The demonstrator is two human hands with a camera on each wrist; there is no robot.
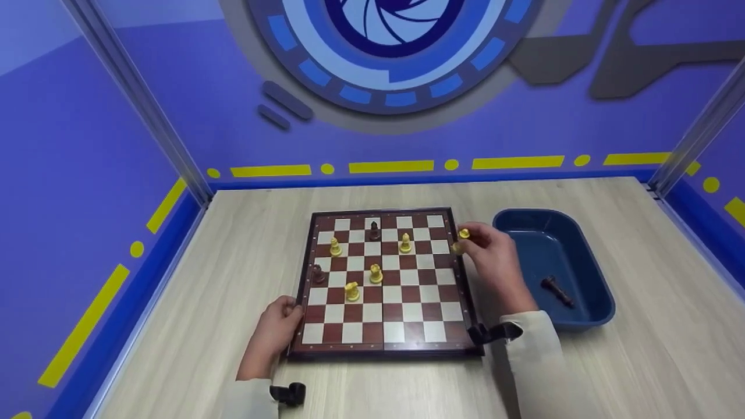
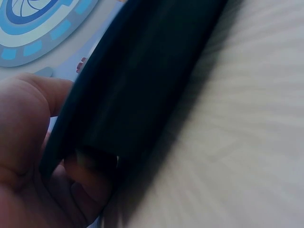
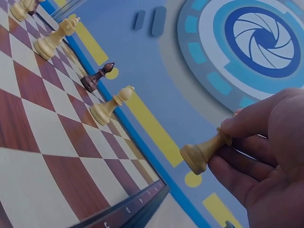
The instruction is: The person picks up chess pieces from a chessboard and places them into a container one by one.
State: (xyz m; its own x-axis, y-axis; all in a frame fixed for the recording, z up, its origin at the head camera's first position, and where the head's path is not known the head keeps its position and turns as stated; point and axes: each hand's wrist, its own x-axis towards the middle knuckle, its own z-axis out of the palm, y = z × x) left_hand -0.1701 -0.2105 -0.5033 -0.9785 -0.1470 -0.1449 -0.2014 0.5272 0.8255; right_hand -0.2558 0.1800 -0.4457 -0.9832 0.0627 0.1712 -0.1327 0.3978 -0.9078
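Your right hand [image 1: 495, 256] pinches a pale yellow, turned chess piece [image 3: 197, 159] between thumb and fingers, holding it above the right edge of the folding red-brown and white chequered chessboard [image 1: 412, 333], towards the far right corner. Your left hand [image 1: 278, 323] grips the board's left edge near its front left corner, thumb and fingers on either side; the left wrist view is dark, so how far the fingers reach underneath is hard to tell. Four pale yellow pieces [image 1: 376, 273] and two dark brown pieces [image 1: 374, 231] stand on the board, one brown one beside its left edge. Towards the right side of the light wood-grain worktop [image 1: 250, 250], a dark blue, round-cornered tray [image 1: 595, 273] holds a dark brown chess piece [image 1: 557, 291] lying on its side.
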